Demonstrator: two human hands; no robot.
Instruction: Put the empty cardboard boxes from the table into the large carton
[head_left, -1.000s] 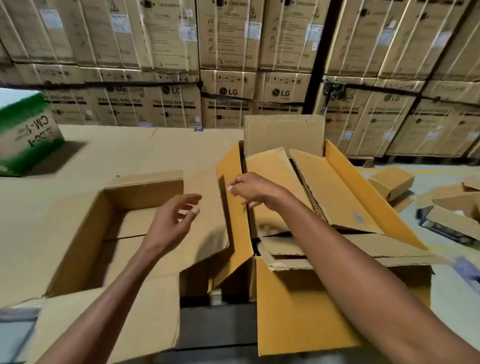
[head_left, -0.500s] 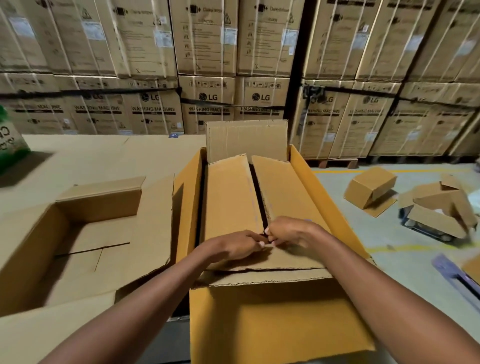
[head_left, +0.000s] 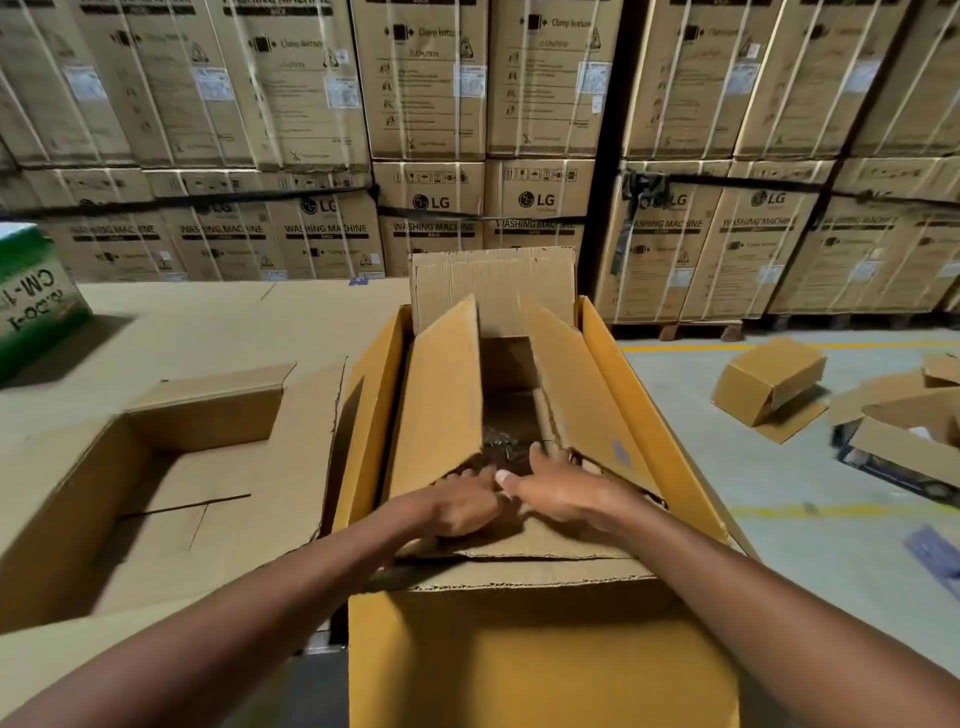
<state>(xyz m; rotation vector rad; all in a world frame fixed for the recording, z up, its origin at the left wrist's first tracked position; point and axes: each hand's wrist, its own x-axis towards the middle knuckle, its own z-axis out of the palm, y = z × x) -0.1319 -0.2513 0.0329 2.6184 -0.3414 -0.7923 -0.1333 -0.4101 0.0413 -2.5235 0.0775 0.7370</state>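
A large yellow-brown carton (head_left: 519, 670) stands right in front of me with its outer flaps up. Its two inner flaps, the left flap (head_left: 441, 395) and the right flap (head_left: 576, 384), are lifted apart, showing a dark gap with something crinkled below. My left hand (head_left: 457, 501) grips the near end of the left flap. My right hand (head_left: 558, 493) curls its fingers under the near end of the right flap. An empty open brown box (head_left: 208, 415) lies on the table to the left.
A green and white box (head_left: 31, 296) sits at the table's far left. On the floor to the right lie a small cardboard box (head_left: 769, 379) and loose opened cardboard (head_left: 909, 431). Stacked washing machine cartons (head_left: 431, 208) wall off the back.
My left hand came over from the brown box to meet the right at the carton's inner flaps. Since half a second ago the two flaps have swung up and apart.
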